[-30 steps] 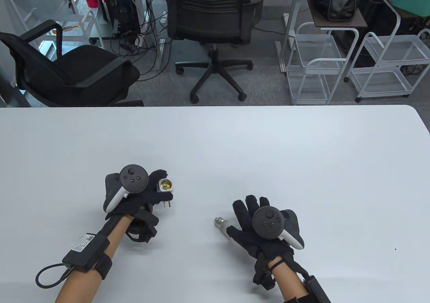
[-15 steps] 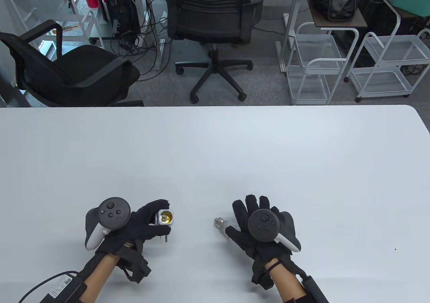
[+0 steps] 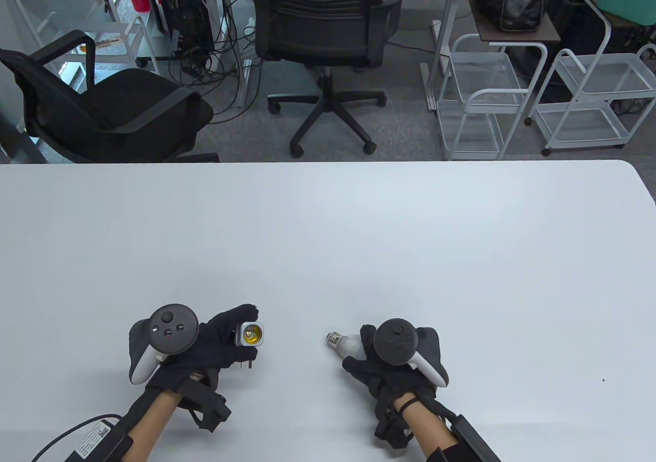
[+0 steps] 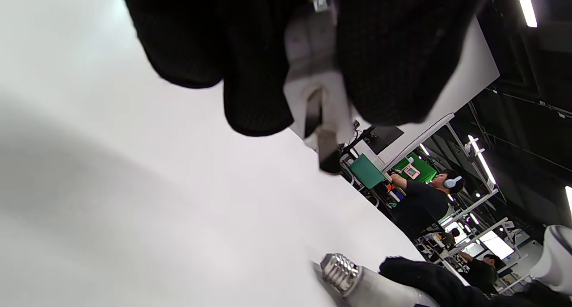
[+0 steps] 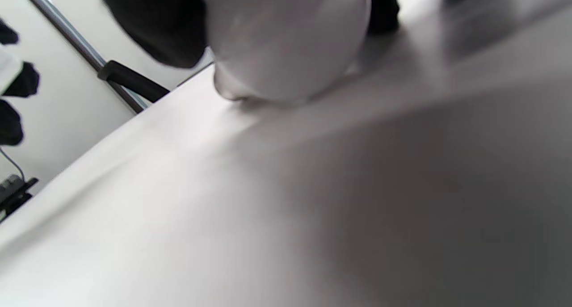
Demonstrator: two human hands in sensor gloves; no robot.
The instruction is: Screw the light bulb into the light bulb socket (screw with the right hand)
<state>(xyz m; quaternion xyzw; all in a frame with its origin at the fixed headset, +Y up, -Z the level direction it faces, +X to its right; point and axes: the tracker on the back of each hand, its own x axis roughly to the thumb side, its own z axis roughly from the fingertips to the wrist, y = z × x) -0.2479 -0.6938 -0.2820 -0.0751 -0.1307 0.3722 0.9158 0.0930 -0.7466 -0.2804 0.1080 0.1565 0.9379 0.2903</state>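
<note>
Nearest me the right hand (image 3: 392, 364) curls around the light bulb (image 3: 344, 342) lying on the white table (image 3: 359, 236), the left hand (image 3: 205, 341) grips the socket (image 3: 249, 334) beside it, no writing is legible, and office chairs (image 3: 320, 36) and wire carts (image 3: 482, 103) stand beyond.

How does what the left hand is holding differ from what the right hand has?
The left hand grips a small white socket, squarish, with metal plug prongs; the right hand closes on a rounded white light bulb. The socket shows an open brass-coloured hole, while the bulb ends in a silver threaded base. The bulb rests on the table; whether the socket touches it is unclear. Both are white, with their ends facing each other, apart.
</note>
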